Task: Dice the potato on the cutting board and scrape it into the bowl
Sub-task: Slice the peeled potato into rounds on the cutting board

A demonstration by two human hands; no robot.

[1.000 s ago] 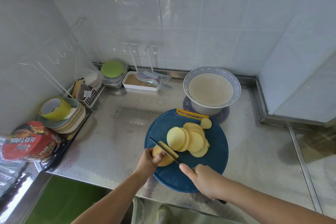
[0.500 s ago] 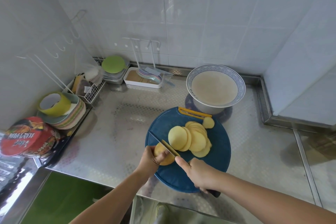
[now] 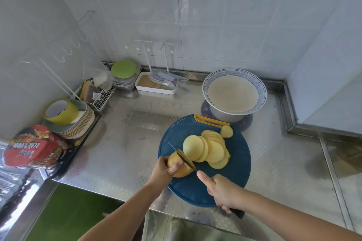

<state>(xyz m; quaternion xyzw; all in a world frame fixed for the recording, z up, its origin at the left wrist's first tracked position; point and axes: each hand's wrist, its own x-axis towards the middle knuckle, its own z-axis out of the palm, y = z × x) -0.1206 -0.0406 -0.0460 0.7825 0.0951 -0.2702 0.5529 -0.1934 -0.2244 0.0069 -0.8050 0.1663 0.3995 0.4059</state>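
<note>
Slicing looks like the step in hand, with dicing and scraping yet to come. The right hand (image 3: pixel 223 191) is wrapped tight around the dark handle of the knife (image 3: pixel 184 157), one digit stretched forward toward the blade. The blade lies across the top of the uncut potato stub (image 3: pixel 183 171) at the near left of the blue cutting board (image 3: pixel 235 172). The left hand (image 3: pixel 163 170) grips that stub, its fingers curled over the rounded skin just beside the steel. That closeness is the main hazard as I judge it: the stub is short and round, so a roll or a slip of the blade could bring the edge onto the fingertips. The cut slices (image 3: pixel 213 150) lean on one another in a fan mid-board, with one small end piece (image 3: pixel 226 131) apart near the orange handle. Such a leaning pile would likely slide when stacked for dicing, giving uneven pieces or a skidding knife. The board's near rim lies close to the front edge of the steel counter (image 3: pixel 137 143), so hard downward pressure there might tip or shift it. The bowl (image 3: pixel 262 92) stands just beyond the board's far edge with its rim higher than the board, so scraped pieces could spill onto the counter.
</note>
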